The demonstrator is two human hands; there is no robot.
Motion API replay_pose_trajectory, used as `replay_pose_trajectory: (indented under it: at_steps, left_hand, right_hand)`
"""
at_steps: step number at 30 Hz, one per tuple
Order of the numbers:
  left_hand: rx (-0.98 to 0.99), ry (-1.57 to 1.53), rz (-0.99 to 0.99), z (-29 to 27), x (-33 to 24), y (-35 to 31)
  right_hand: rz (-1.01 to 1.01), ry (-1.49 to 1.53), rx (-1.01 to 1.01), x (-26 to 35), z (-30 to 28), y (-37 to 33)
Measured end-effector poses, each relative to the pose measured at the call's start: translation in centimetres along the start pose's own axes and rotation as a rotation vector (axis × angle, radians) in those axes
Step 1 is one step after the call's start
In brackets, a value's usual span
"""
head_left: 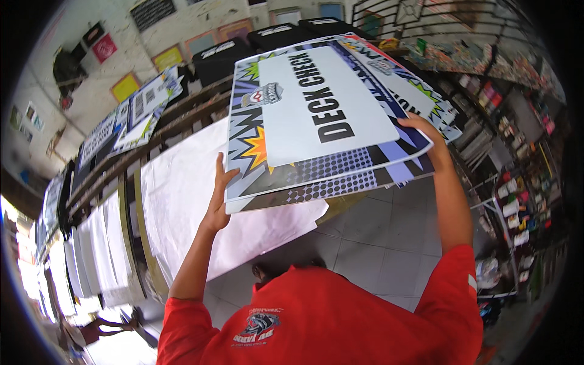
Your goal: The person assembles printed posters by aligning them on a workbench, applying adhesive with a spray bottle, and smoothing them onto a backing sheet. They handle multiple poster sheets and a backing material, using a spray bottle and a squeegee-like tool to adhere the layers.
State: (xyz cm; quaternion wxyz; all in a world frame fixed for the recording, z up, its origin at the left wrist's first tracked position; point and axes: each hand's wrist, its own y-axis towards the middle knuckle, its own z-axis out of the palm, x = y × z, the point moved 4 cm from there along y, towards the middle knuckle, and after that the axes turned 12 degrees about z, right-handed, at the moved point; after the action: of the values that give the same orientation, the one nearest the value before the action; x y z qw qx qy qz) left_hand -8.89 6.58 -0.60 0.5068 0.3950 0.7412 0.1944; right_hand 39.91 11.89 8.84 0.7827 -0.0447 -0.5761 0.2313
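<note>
Two or more large printed sign boards (286,140), white with dark lettering and comic-style bursts in orange, green and purple, lie stacked at a tilt before me. My right hand (431,141) grips their near right corner, thumb on top and the other fingers hidden beneath. Along the left edge is my left hand (220,198), with its thumb by the printed face and a finger pointing up the side; its remaining fingers are out of sight. Beyond the upper right edge, similar boards (420,91) lie fanned out, partly covered by the ones I hold.
A long slatted rack (182,121) runs to the left, bearing more printed boards (143,109) and black panels (222,61). Large white sheets (176,188) lie under and left of my boards. Shelves crowded with small items (517,207) stand at right. Grey tiles (359,249) floor the room.
</note>
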Motion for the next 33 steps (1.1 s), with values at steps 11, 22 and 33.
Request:
replay_pose_trajectory:
  at_steps: [11, 22, 33]
  left_hand:
    - [-0.927, -0.960, -0.549, -1.5, 0.3, -15.7]
    - [-1.337, -0.878, -0.391, -17.2, -2.7, -30.3]
    - [-1.300, -0.800, -0.437, -28.7, -7.7, -41.1]
  right_hand:
    - [-0.019, -0.108, 0.000, -11.5, 5.6, 1.7]
    - [-0.172, 0.022, 0.202, -26.8, 22.6, 5.2]
    - [-0.119, 0.074, 0.194, -35.1, 37.4, 2.4]
